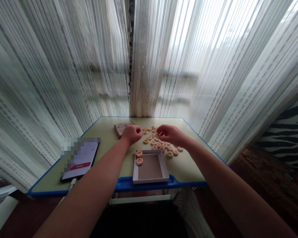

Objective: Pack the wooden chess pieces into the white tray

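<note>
Pale striped curtains (203, 66) fill the wall ahead of you, with daylight coming through brightest at the upper right; a zebra-striped cloth (283, 132) shows at your far right. Before you stands a pale green table (109, 142) with a blue edge. On its left side lies a tablet (83, 158), partly pixelated, with a white cable (73, 182) at its near end. An open, shallow box (150, 168) sits at the table's near edge, in front of you and between your forearms. Your right hand (171, 134) is over the far part of the loose pieces, its fingers bent and narrowly apart; you cannot tell from here whether they pinch one. Your left hand (131, 134) is near a printed box (123, 127), its fingers curled inward, and whether they hold anything cannot be told. The loose round pieces (159, 144) spread from between your hands toward the open box's far right corner. Two red-marked pieces (139, 161) lie in that box, one beyond the other along its left wall.
</note>
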The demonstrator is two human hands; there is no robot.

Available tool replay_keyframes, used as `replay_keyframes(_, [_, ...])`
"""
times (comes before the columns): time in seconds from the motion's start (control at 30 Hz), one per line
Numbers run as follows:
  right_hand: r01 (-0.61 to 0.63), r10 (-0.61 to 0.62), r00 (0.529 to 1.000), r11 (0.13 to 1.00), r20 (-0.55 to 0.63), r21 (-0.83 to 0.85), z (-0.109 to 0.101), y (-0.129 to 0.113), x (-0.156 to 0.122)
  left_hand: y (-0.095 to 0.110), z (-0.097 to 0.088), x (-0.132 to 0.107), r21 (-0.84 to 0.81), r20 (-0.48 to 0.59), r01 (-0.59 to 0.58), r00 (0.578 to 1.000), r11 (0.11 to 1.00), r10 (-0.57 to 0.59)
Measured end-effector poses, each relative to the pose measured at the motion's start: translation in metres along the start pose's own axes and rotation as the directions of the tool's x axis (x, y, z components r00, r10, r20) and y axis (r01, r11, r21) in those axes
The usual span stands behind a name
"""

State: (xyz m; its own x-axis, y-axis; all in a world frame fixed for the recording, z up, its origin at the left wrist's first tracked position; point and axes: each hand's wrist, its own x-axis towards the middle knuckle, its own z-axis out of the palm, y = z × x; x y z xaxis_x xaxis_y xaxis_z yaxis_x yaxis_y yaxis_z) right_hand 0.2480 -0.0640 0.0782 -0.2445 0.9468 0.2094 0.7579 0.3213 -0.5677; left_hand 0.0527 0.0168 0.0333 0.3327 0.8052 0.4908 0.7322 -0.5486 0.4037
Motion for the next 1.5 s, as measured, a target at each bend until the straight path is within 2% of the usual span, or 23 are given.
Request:
replay_keyframes(0.07, [0.14, -0.144, 0.988, 0.988, 0.064, 0.063, 0.017, -0.021, -0.014, 0.0, 0.0, 0.0, 0.003, -0.004, 0.001, 1.0, 1.0, -0.001])
replay_keyframes(0.17, [0.316, -0.314, 0.944, 0.949, 0.102, -0.002, 0.041, -0.043, -0.028, 0.0, 0.0, -0.002, 0.012, 0.001, 0.013, 1.0, 1.0, -0.013])
replay_keyframes(0.27, [0.431, -0.425, 0.898, 0.902, 0.115, -0.026, 0.054, -0.049, -0.031, 0.001, 0.0, -0.002, 0.029, 0.02, 0.022, 1.0, 0.999, -0.022])
replay_keyframes(0.33, [0.464, -0.458, 0.881, 0.885, 0.121, -0.027, 0.057, -0.048, -0.031, 0.001, 0.001, -0.002, 0.038, 0.033, 0.017, 0.999, 0.999, -0.018])
replay_keyframes(0.77, [0.475, -0.466, 0.88, 0.849, 0.096, -0.233, 0.067, -0.041, -0.031, 0.002, 0.0, 0.001, 0.063, 0.039, -0.001, 0.999, 0.998, -0.001])
replay_keyframes(1.1, [0.447, -0.437, 0.894, 0.877, 0.094, -0.175, 0.067, -0.04, -0.03, 0.002, 0.0, 0.001, 0.071, 0.026, -0.006, 1.0, 0.997, 0.004])
replay_keyframes(1.2, [0.409, -0.402, 0.913, 0.898, 0.075, -0.161, 0.065, -0.041, -0.031, 0.003, 0.0, 0.001, 0.073, 0.031, -0.001, 1.0, 0.997, -0.001])
replay_keyframes(1.5, [0.353, -0.33, 0.933, 0.916, 0.144, -0.191, 0.067, -0.035, -0.031, 0.001, 0.001, 0.001, 0.077, 0.036, -0.007, 0.999, 0.997, 0.004])
